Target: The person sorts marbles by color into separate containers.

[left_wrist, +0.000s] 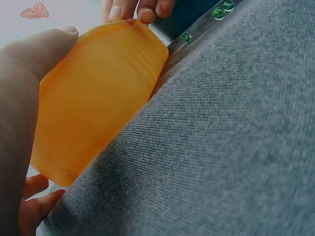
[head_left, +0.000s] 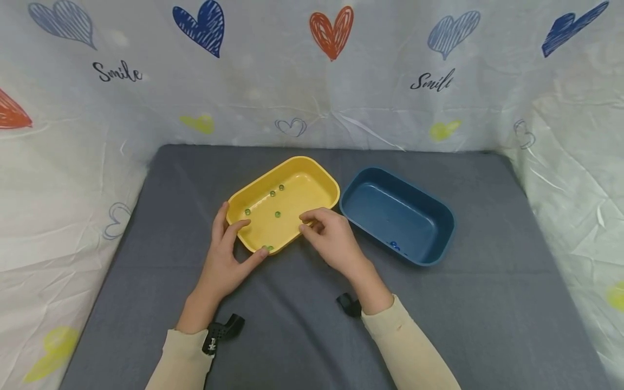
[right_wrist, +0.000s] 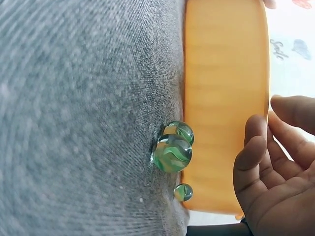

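Note:
A yellow tray (head_left: 312,187) with several green marbles (head_left: 277,214) inside lies angled on the cloth. My left hand (head_left: 229,254) grips its left end, thumb along the near rim and fingers around the far corner. At the near right rim hovers my right hand (head_left: 331,238), fingers loosely curled. Its thumb and index finger reach over the rim, with a small gap between their tips and nothing showing there. In the right wrist view, its lower fingers (right_wrist: 250,151) hang before the tray wall. Three green marbles (right_wrist: 172,153) rest on the cloth by that wall.
A dark blue tray (head_left: 370,181) stands just right of the yellow one, holding a few blue marbles (head_left: 394,245) near its front wall. Grey cloth (head_left: 487,303) covers the table. Behind it hangs a white curtain (head_left: 370,76) printed with hearts.

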Demonstrator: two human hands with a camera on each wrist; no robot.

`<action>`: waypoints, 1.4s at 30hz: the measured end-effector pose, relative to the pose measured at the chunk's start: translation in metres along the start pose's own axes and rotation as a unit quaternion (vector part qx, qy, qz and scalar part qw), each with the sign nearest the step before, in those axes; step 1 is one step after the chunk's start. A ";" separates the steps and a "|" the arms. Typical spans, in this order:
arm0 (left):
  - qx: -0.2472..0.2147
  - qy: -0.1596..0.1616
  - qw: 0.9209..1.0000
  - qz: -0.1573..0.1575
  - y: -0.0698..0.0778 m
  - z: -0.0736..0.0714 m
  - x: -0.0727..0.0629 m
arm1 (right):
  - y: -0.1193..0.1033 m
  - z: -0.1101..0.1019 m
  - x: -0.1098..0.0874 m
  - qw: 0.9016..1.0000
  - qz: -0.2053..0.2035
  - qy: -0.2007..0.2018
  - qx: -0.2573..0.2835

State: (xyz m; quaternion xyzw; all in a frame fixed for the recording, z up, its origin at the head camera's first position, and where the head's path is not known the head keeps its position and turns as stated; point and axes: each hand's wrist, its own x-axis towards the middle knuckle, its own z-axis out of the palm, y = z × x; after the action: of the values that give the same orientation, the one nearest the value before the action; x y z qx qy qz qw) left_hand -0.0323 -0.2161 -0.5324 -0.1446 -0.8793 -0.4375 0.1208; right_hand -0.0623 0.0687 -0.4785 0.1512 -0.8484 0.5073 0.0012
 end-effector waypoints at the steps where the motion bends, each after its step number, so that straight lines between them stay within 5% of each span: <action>1: 0.001 -0.001 1.000 -0.001 0.000 0.000 0.000 | 0.000 0.000 0.000 1.000 0.000 0.000 0.000; 25: -0.003 -0.002 1.000 0.001 0.002 -0.002 0.001 | 0.002 -0.004 -0.001 1.000 -0.016 0.001 0.008; 42: -0.002 -0.006 1.000 0.003 0.003 -0.003 -0.001 | 0.008 -0.005 -0.010 0.997 -0.003 0.080 0.020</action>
State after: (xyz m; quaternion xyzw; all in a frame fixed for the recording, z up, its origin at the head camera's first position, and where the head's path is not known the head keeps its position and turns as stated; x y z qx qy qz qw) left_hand -0.0301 -0.2170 -0.5292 -0.1498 -0.8787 -0.4381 0.1163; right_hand -0.0555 0.0789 -0.4847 0.1127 -0.8346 0.5350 0.0674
